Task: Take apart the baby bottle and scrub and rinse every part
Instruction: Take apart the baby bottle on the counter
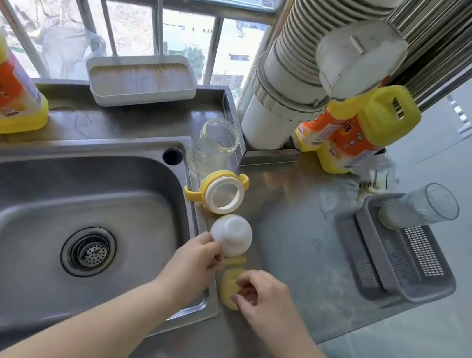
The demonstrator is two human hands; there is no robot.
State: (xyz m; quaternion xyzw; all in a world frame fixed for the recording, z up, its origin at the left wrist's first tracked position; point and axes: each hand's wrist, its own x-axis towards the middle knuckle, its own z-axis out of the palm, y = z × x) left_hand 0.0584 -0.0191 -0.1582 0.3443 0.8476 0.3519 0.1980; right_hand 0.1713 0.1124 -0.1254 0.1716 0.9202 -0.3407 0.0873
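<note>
Stainless-steel bench beside the sink carries the bottle already broken down into separate parts, laid in a row along the right rim of the steel sink basin. Farthest back lies the clear glass bottle body, on its side and empty. Just in front of it sits the yellow two-handled collar with a white inner ring. Next comes the white domed cap, with a small pale yellow piece just in front of it; that piece cannot be identified. Nearest the person is the pale yellow, soft-looking round part, probably the nipple.

State of the hands: the left hand has its fingers curled, the fingertips against the lower edge of the white cap; what it pinches, if anything, cannot be told. The right hand rests on the yellow round part with its fingers bent over it.

Progress assessment: disassembly appears complete or nearly so. The basin looks dry, no water is running, and no brush or sponge is in view. Scrubbing and rinsing of every part therefore remain to be done.
</note>
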